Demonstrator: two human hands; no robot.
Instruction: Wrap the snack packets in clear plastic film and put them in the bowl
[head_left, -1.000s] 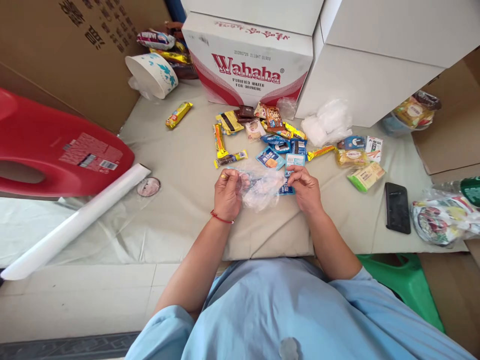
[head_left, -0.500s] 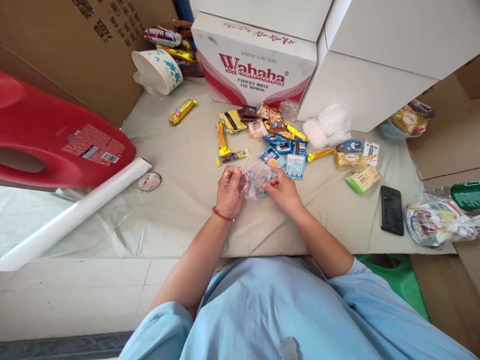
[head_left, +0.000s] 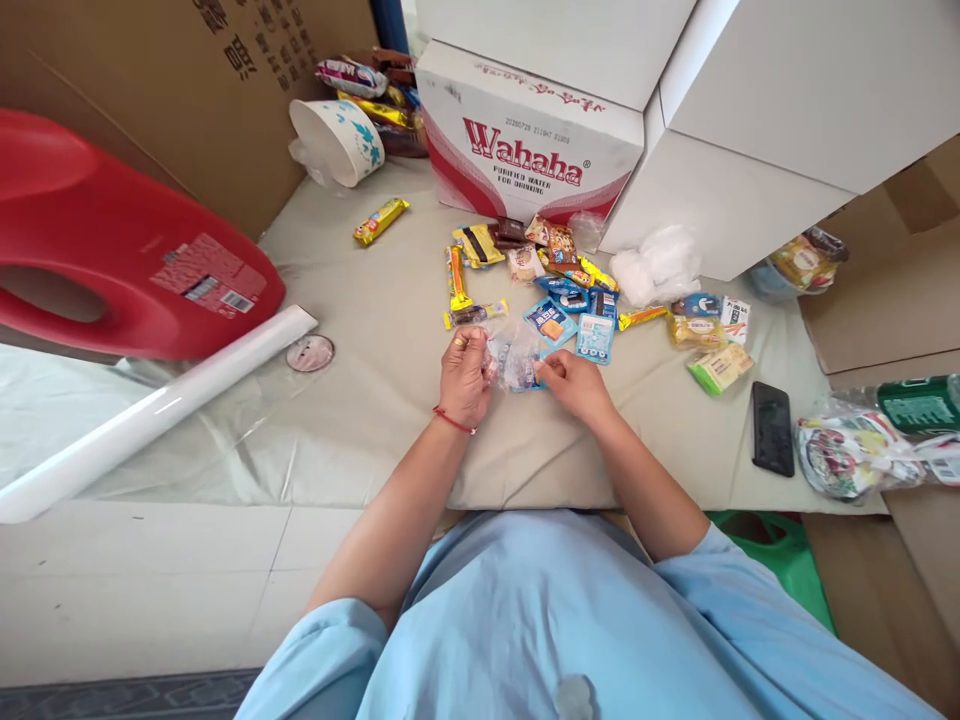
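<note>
My left hand (head_left: 465, 378), with a red cord at its wrist, is closed on one side of a clear plastic bag (head_left: 514, 362). From the other side, my right hand (head_left: 573, 384) pinches the bag's edge. Something bluish shows through or under the plastic; I cannot tell whether it is inside. Just beyond my hands lie blue snack packets (head_left: 550, 320), a light blue packet (head_left: 594, 338) and a yellow-brown wrapped bar (head_left: 475, 313). Behind them sits a cluster of small snacks, among them a brown biscuit packet (head_left: 562, 243) and a yellow packet (head_left: 478, 245).
A Wahaha carton (head_left: 525, 150) stands at the back beside white boxes (head_left: 750, 180). On the left are a red jug (head_left: 135, 240), a white roll (head_left: 165, 410) and a tipped paper cup (head_left: 337, 145). Crumpled clear plastic (head_left: 658, 265), a phone (head_left: 772, 428) and a green bottle (head_left: 919, 405) are rightward.
The camera view has shifted slightly. Between my hands the plastic bag is spread a little wider, and my right hand sits slightly lower. Both hands keep hold of it.
</note>
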